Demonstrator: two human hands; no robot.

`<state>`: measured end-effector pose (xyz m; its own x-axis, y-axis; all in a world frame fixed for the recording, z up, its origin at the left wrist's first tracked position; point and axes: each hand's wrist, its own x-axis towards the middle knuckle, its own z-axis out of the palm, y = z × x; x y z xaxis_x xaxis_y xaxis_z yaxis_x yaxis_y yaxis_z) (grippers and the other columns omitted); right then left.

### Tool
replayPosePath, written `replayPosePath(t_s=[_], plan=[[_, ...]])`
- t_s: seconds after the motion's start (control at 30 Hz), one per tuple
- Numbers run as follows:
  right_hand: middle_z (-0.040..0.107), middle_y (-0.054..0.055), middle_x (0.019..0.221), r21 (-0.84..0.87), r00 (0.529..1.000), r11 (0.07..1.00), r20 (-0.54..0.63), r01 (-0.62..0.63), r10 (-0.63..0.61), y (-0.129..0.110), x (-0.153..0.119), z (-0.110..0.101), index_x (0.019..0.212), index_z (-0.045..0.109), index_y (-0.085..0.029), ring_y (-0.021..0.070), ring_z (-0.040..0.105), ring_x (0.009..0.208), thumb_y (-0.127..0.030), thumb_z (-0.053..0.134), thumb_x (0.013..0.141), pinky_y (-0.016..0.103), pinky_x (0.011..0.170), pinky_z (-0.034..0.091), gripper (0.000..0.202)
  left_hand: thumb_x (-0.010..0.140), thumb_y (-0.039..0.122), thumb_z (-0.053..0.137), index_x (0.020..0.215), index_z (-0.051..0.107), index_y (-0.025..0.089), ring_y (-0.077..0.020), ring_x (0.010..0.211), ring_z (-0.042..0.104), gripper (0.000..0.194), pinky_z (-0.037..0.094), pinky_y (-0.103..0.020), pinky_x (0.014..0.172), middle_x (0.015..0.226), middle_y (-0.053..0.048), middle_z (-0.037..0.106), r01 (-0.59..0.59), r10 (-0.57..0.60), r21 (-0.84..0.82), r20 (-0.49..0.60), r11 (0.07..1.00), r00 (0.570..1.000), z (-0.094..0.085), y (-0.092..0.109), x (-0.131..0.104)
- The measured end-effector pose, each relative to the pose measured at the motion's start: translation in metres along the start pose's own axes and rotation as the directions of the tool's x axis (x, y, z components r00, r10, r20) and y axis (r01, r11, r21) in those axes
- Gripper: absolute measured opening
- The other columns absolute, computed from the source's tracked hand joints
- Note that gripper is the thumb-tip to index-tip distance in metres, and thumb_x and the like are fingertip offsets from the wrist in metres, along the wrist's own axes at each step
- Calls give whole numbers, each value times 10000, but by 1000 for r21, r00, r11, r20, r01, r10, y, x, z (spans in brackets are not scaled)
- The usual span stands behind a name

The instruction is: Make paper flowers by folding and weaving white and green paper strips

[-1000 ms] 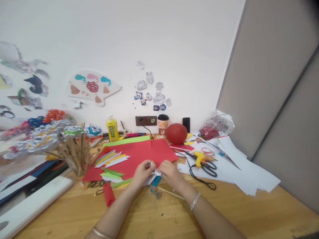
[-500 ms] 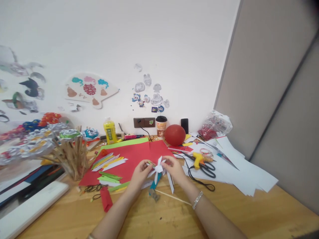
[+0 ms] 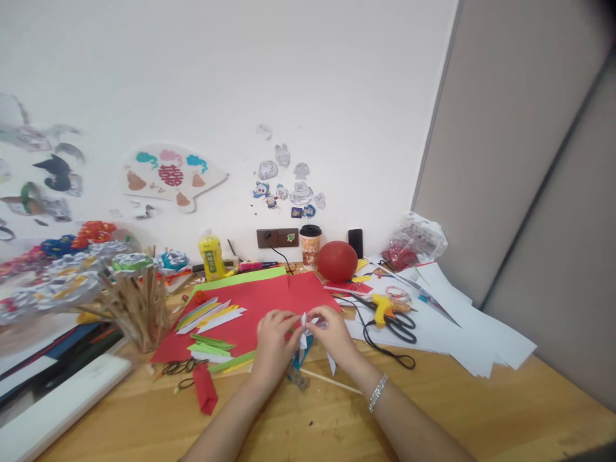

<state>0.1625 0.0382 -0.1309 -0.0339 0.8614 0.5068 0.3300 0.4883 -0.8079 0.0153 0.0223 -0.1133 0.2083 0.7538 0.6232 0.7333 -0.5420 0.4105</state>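
Between my two hands is a folded white paper flower (image 3: 303, 339) with narrow pointed petals, now mostly covered by fingers. My left hand (image 3: 278, 337) is closed on its left side, the back of the hand turned to me. The fingertips of my right hand (image 3: 330, 328) pinch its right side. Below the flower a blue strip (image 3: 299, 359) sticks out, beside a small greyish clump (image 3: 298, 380) on the table. A thin wooden stick (image 3: 332, 380) lies under my right wrist.
Red paper (image 3: 245, 298) lies behind my hands, with folded strips (image 3: 212, 317) on it. To the right are a yellow glue gun (image 3: 382, 309), black-handled scissors (image 3: 402, 328), a red balloon (image 3: 337, 261) and white sheets (image 3: 474, 330). A bundle of sticks (image 3: 139, 308) stands left.
My left hand has moved right and turned over the flower, closing around it. The petals, spread out before, are now gathered between both hands. The view has shifted slightly.
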Motion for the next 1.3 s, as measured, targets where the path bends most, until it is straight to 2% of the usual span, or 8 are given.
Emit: replayPosePath(t_s=[0.2, 0.43, 0.57, 0.97, 1.07, 1.17, 1.23, 1.3], plan=[[604, 31, 797, 1, 999, 1000, -54, 3, -3, -7, -4, 3, 771, 582, -176, 168, 555, 774, -145, 573, 702, 280, 702, 443, 76, 764, 310, 531, 881, 668, 221, -233, 878, 532, 201, 348, -401, 809, 859, -70, 681, 27, -24, 36, -81, 999, 996, 6, 1, -5], [585, 22, 767, -134, 966, 962, -73, 238, -249, -22, -10, 1, 726, 552, -192, 170, 508, 771, -119, 563, 745, 291, 713, 404, 76, 768, 254, 531, 845, 655, 207, -223, 841, 555, 153, 358, -388, 815, 824, -62, 665, -63, 67, 25, -178, 998, 982, 4, 3, -9], [576, 28, 795, -163, 942, 933, -45, 320, -332, -25, -13, -1, 748, 551, -202, 175, 499, 789, -136, 527, 781, 305, 719, 399, 78, 779, 245, 513, 810, 630, 202, -216, 839, 541, 129, 361, -386, 820, 799, -47, 656, -111, 110, 10, -215, 994, 970, -2, 7, -7], [562, 26, 798, -29, 949, 957, -124, 288, -290, -22, -12, -1, 735, 543, -206, 168, 531, 798, -119, 543, 754, 293, 729, 426, 89, 794, 223, 514, 787, 585, 205, -185, 815, 516, 73, 359, -354, 793, 779, -26, 636, -205, 233, 144, -213, 968, 949, -10, 14, -7], [571, 30, 822, -66, 938, 945, -121, 319, -325, -23, -13, -3, 743, 552, -207, 170, 533, 822, -148, 536, 778, 299, 747, 422, 71, 775, 250, 541, 840, 588, 200, -218, 902, 491, 95, 366, -384, 824, 886, -62, 600, -164, 204, 156, -287, 974, 936, -8, 12, -6], [577, 37, 849, -146, 914, 916, -115, 373, -390, -25, -16, -7, 758, 566, -213, 175, 530, 841, -181, 502, 811, 315, 767, 418, 89, 744, 309, 576, 964, 549, 175, -245, 959, 471, 259, 377, -407, 843, 983, -103, 542, -76, 120, 127, -383, 989, 916, -9, 6, -3], [575, 38, 862, -181, 895, 897, -127, 402, -427, -26, -16, -9, 773, 570, -217, 173, 528, 844, -178, 484, 823, 321, 773, 421, 107, 736, 336, 583, 992, 520, 178, -247, 947, 483, 307, 388, -409, 832, 965, -95, 540, -48, 81, 92, -407, 995, 910, -9, 1, -1], [572, 40, 874, -205, 881, 885, -148, 418, -450, -26, -17, -11, 783, 569, -219, 173, 528, 851, -165, 475, 827, 327, 781, 423, 117, 744, 329, 574, 957, 518, 195, -238, 912, 501, 258, 397, -401, 814, 913, -72, 555, -47, 69, 66, -402, 997, 913, -11, -2, 0]])
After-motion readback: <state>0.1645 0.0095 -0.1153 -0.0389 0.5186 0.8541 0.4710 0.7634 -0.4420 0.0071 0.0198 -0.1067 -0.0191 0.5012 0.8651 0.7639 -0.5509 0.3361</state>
